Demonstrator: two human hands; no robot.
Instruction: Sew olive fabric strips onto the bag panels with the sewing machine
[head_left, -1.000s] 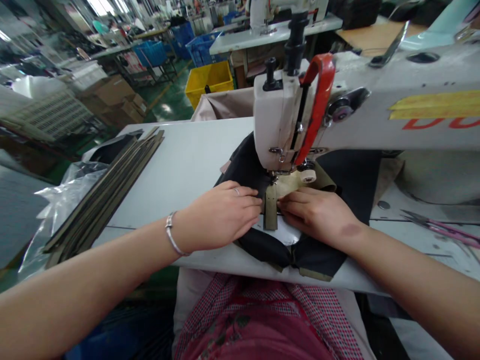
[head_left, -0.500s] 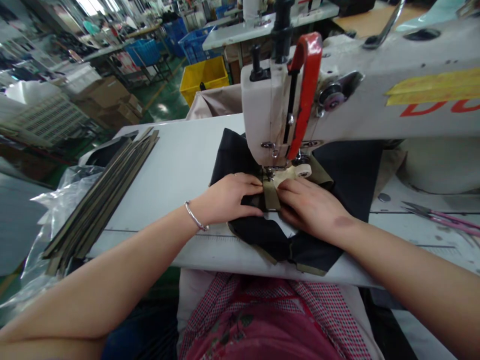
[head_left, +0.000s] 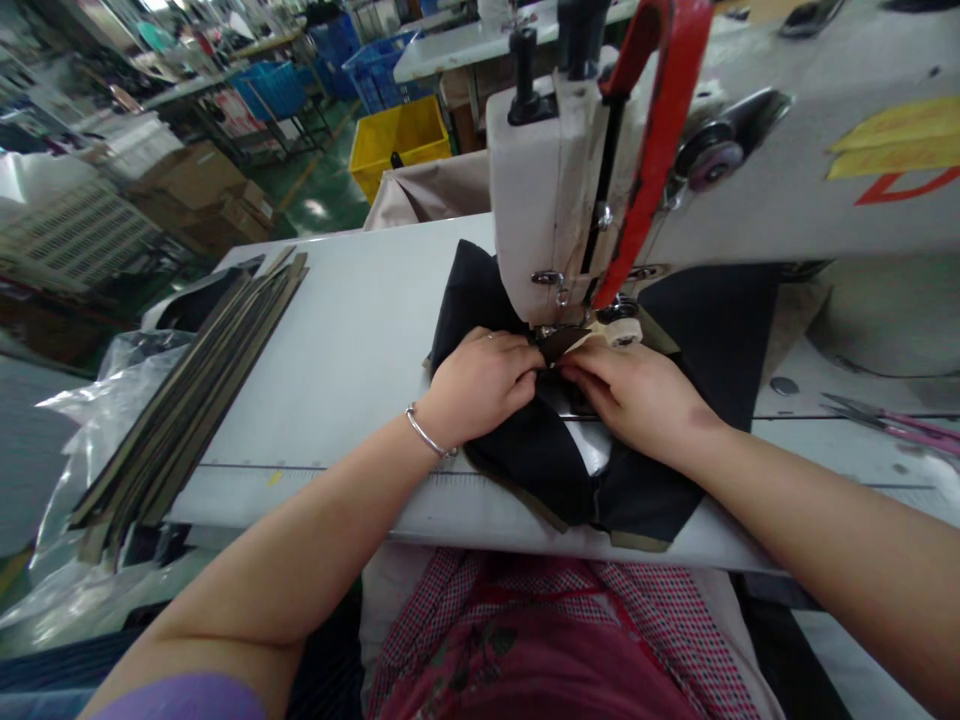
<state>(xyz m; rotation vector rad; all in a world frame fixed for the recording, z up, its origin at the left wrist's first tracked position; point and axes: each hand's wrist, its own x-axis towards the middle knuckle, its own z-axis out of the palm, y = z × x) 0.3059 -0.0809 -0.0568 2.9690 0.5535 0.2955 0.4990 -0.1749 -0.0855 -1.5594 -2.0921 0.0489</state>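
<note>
Black fabric (head_left: pixel 525 465) with an olive underside lies under the head of a white sewing machine (head_left: pixel 525 200). My left hand (head_left: pixel 487 385) is closed at the left of the needle area, its fingertips pinching a small dark fabric strip (head_left: pixel 562 343). From the other side, my right hand (head_left: pixel 630 395) pinches near the same strip, thumb and fingers close together. Between the hands, a gap in the black fabric shows the white table below. The needle and presser foot are mostly hidden behind the strip and fingers.
A bundle of dark and olive strips (head_left: pixel 195 400) lies on the left of the white sewing table (head_left: pixel 352 330), beside clear plastic (head_left: pixel 112 420). Pink-handled scissors (head_left: pixel 892 420) rest at the right. A yellow crate (head_left: pixel 397 145) stands beyond the table.
The olive strip lying flat between my hands is now folded up, showing a dark side. My left hand has curled its fingers and come closer to the right one. The view has shifted slightly.
</note>
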